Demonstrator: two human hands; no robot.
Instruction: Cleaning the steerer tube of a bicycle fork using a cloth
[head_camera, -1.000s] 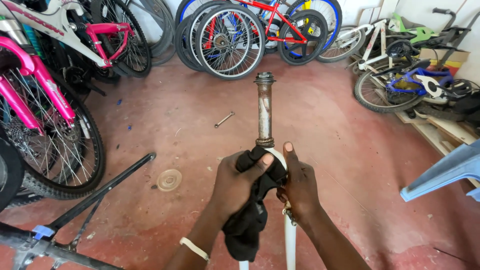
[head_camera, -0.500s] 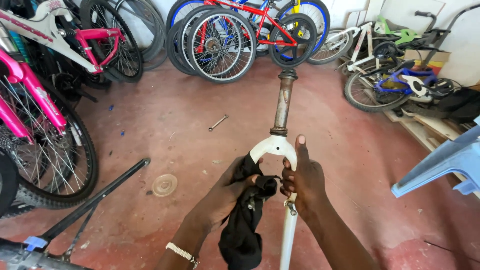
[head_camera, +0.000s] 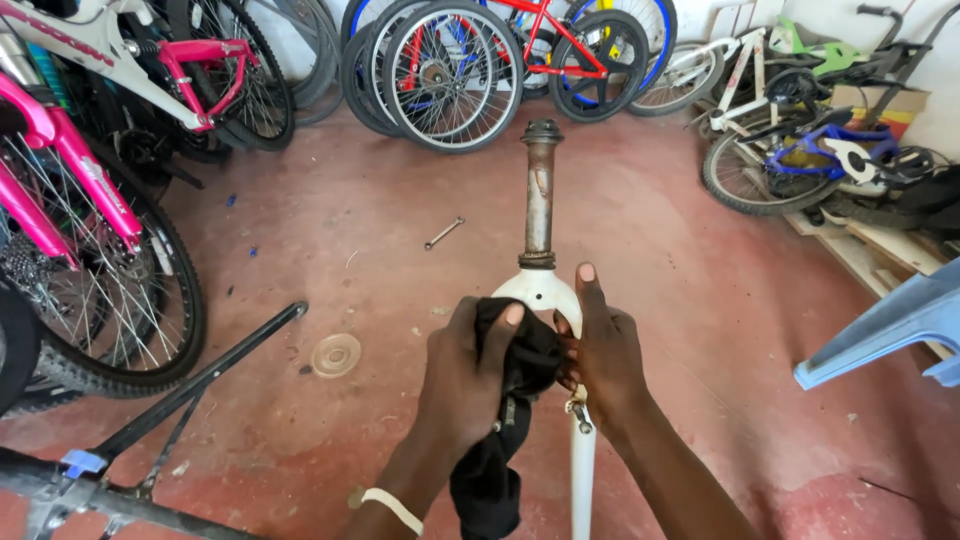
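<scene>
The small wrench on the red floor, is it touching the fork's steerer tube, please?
No, the small wrench lies flat on the floor to the left of the rusty steerer tube, with bare red floor showing between them.

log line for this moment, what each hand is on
left hand: presses black rag on white fork crown | right hand: steadies white fork | rusty steerer tube: upright | floor: wrench

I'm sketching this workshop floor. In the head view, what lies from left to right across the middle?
Pink bicycle → black frame tube → round disc on the floor → left hand with black rag → white fork → right hand → blue chair.
</scene>
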